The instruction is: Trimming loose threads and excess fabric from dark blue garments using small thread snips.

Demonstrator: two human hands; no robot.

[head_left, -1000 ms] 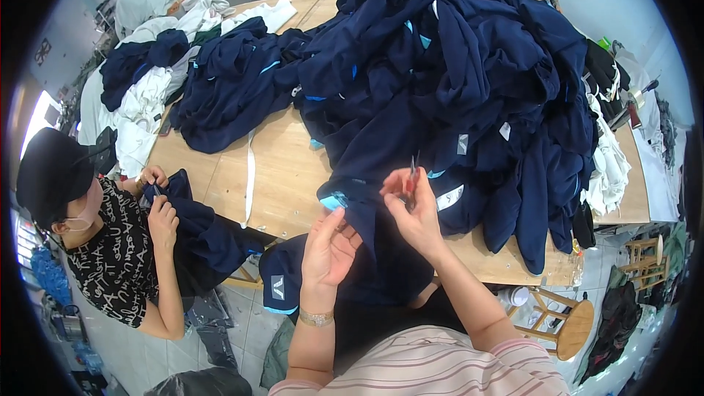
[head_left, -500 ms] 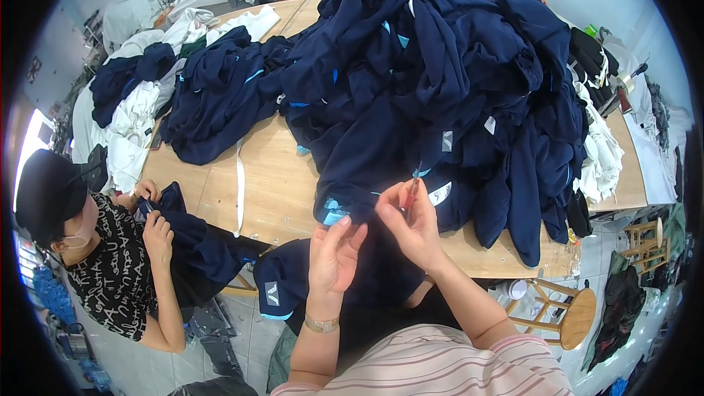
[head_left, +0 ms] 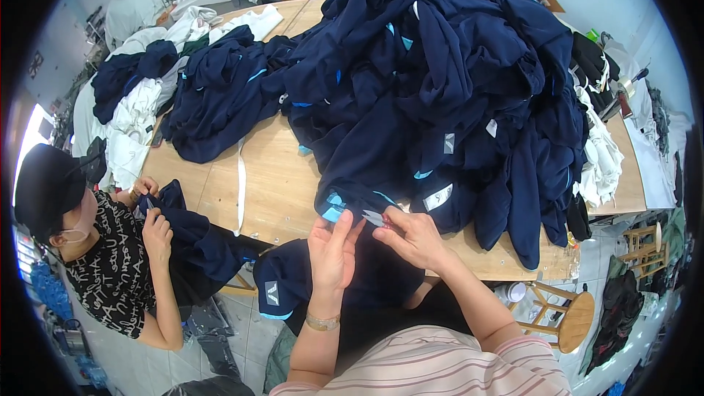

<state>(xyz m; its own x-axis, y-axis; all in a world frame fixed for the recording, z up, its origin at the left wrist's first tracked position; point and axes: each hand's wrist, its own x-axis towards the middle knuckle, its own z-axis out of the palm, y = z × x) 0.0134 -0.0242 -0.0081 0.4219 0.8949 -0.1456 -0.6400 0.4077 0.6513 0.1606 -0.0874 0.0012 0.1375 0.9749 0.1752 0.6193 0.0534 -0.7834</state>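
My left hand [head_left: 334, 255] is closed on the edge of a navy garment [head_left: 352, 176], its thumb beside a light blue patch [head_left: 334, 207]. The garment stretches from the big pile toward me, and more navy cloth hangs over the table's front edge below my hands. In my right hand [head_left: 416, 240] is a pair of thread snips [head_left: 372, 218], red at the grip. Their pale blades point left, close to the fingers of my left hand. My fingers hide most of the grip. A navy piece with a grey label [head_left: 272, 293] lies left of my left wrist.
A large heap of navy garments [head_left: 469, 66] covers much of the wooden table [head_left: 282, 169]. Smaller navy and white piles lie at left, more white cloth [head_left: 601, 154] at right. A co-worker [head_left: 110, 264] handles navy cloth at left. A wooden stool [head_left: 576, 323] stands at lower right.
My right hand has turned and come down, bringing the snips from upright to pointing left near my left hand. The person at the far right back now shows a brown board.
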